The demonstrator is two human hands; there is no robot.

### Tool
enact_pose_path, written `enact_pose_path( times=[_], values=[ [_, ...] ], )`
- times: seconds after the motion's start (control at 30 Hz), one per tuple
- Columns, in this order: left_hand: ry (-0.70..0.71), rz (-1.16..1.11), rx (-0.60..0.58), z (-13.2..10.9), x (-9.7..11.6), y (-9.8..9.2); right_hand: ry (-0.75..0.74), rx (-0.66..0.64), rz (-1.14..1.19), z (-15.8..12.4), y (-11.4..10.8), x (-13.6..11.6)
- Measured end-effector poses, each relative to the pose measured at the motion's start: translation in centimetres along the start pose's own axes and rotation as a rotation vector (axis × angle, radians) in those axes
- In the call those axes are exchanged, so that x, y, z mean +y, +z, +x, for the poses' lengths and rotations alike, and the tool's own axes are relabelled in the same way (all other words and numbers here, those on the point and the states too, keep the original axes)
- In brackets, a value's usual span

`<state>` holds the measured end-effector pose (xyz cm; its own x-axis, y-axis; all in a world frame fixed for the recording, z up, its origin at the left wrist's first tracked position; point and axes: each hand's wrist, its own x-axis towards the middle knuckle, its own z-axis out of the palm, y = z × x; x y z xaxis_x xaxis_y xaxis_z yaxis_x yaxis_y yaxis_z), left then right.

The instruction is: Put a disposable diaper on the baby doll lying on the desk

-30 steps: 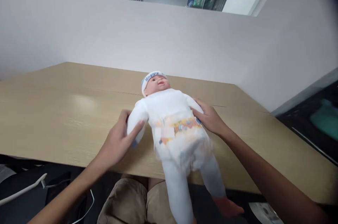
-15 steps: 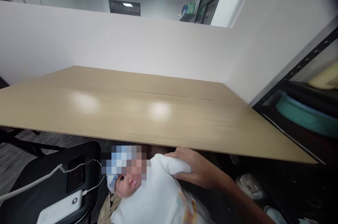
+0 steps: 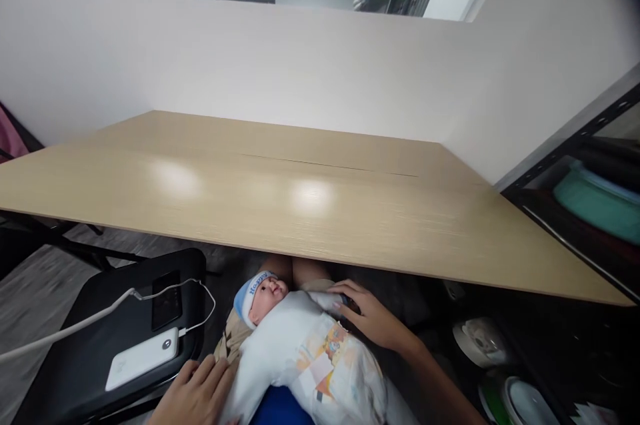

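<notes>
A baby doll lies on its back across the person's lap, under the table's near edge. It wears a blue and white knit cap, a white long-sleeved top and a printed diaper. My left hand is closed at the doll's near sleeve, knuckles up, its thumb mostly hidden. My right hand has its fingers and thumb curled about the end of the doll's other sleeve. Blue cloth shows beneath the doll.
A wooden table spans ahead, against a white partition. At left, a black chair holds a white power bank, a phone and cables. At right stand a dark shelf with a teal basin and round containers lower down.
My left hand has come into view at the doll's near sleeve. The view has tilted down, showing the diaper and more of the lap. My right hand stays at the far sleeve.
</notes>
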<state>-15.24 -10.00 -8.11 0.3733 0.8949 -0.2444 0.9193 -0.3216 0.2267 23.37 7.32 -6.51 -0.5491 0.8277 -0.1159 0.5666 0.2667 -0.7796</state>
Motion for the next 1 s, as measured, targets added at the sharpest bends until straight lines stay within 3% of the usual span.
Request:
enact_pose_path(
  times=[0.17, 0.27, 0.37, 0.53, 0.8, 1.0],
  values=[
    [0.063, 0.045, 0.159, 3.3, 2.4, -3.7, -0.045, 0.011, 0.084, 0.5, -0.3, -3.7],
    [0.116, -0.044, 0.274, 5.1, 4.0, -4.8, -0.037, 0.005, 0.062, 0.1, 0.0, -4.3],
    [0.264, -0.244, 0.278, 6.5, 5.5, -5.4, 0.032, 0.037, 0.026, -1.3, 0.0, -4.1],
    [0.424, -0.49, 0.146, 8.6, 7.7, -5.5, 0.134, 0.052, 0.041, -3.3, 0.6, -2.4],
    [0.331, -0.566, 0.152, 11.3, 8.9, -4.9, 0.172, 0.151, 0.113, -2.7, 2.9, 0.7],
    [0.357, -0.676, 0.14, 12.1, 8.6, -4.9, 0.225, 0.305, 0.014, -1.9, 2.0, 4.8]
  ],
)
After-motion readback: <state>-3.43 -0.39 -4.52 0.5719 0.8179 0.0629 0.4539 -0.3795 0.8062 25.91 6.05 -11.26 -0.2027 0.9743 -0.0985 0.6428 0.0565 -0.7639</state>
